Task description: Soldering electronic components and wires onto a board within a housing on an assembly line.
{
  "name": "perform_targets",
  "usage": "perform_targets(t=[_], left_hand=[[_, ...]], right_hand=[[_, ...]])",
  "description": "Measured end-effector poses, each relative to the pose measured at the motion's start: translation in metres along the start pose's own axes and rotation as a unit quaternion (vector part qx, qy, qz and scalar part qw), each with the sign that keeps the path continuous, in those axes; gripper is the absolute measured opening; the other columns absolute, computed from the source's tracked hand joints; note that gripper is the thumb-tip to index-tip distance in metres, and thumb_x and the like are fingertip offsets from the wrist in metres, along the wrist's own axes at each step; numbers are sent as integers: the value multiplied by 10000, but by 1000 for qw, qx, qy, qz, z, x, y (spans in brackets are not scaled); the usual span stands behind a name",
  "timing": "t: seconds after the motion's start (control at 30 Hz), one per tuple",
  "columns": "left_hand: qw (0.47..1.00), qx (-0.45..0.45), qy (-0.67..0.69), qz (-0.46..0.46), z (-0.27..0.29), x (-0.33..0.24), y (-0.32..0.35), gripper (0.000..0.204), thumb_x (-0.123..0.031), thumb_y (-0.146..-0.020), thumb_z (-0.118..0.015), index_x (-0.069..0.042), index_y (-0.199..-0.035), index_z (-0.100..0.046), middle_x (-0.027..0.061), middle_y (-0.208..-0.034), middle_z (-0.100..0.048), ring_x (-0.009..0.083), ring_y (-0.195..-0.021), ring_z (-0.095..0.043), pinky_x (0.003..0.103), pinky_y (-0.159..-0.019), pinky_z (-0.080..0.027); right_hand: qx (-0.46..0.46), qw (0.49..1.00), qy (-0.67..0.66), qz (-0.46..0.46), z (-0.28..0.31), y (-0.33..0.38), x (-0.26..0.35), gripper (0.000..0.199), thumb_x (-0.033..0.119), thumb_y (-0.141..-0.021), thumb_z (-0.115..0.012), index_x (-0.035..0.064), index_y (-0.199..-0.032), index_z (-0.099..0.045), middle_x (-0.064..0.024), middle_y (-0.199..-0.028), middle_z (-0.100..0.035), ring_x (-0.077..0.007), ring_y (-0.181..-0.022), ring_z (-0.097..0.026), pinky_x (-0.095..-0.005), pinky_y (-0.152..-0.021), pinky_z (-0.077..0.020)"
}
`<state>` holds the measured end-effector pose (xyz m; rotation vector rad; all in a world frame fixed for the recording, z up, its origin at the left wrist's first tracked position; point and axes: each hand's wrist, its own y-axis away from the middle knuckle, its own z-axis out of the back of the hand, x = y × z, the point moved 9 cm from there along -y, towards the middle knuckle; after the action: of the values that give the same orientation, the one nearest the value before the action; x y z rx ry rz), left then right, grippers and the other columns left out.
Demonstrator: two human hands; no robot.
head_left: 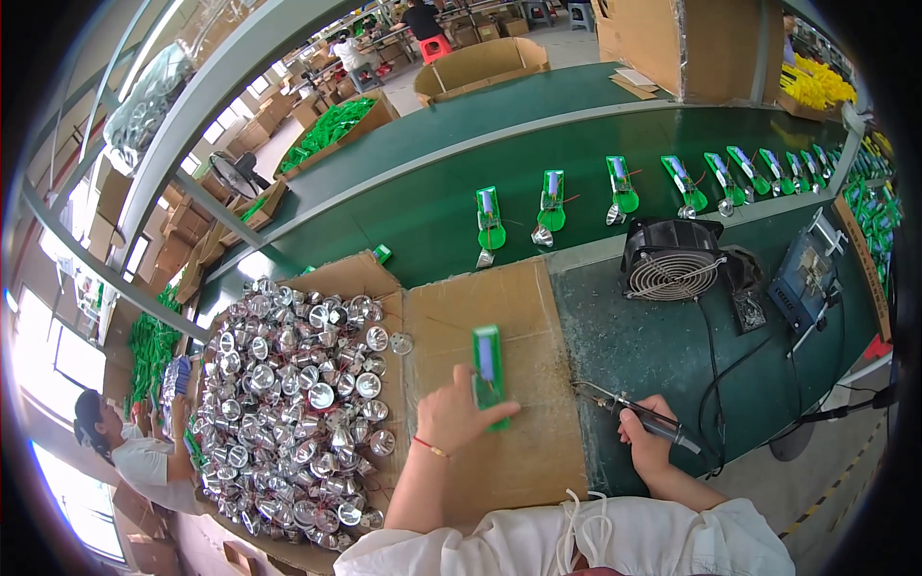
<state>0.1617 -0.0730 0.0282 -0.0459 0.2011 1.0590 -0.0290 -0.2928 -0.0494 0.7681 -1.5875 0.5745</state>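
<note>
A factory tabletop (653, 355) beside a green conveyor belt (432, 221): left hand (451, 415) fingers pinch a green plastic housing (488, 372) on brown cardboard (499, 317); right hand (648, 432) grips a soldering iron (634, 415). Finished housings line the belt; a heap of silver reflector cups (298, 403) waits.

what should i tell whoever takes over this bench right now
Left hand holds a green housing upright on the cardboard sheet.
Right hand grips the soldering iron, tip toward the housing but short of it.
Pile of silver reflectors sits to the left; more green housings lie along the belt.
Whether this piece is soldered cannot be told; the pile remains.
</note>
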Motion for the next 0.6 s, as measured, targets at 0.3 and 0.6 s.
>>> perform_targets(t=[0.3, 0.6], left_hand=[[969, -36, -100, 222, -1, 128, -35, 484, -533, -810, -461, -90, -995, -521, 185, -868, -619, 336, -799, -616, 428, -663, -482], [983, -159, -86, -16, -16, 11, 71, 207, -259, -711, -577, -87, -827, -570, 84, -839, -535, 257, -787, -542, 402, -665, -402]], right_hand=[[-8, 1000, -12, 19, -3, 8, 4, 143, 68, -782, -610, 19, -764, -476, -57, -592, -544, -82, -472, -495, -206, -434, -408], [4, 999, -3, 32, -3, 7, 3, 151, 78, -779, -617, 15, -760, -481, -57, -596, -550, -76, -465, -491, -205, -428, -403]])
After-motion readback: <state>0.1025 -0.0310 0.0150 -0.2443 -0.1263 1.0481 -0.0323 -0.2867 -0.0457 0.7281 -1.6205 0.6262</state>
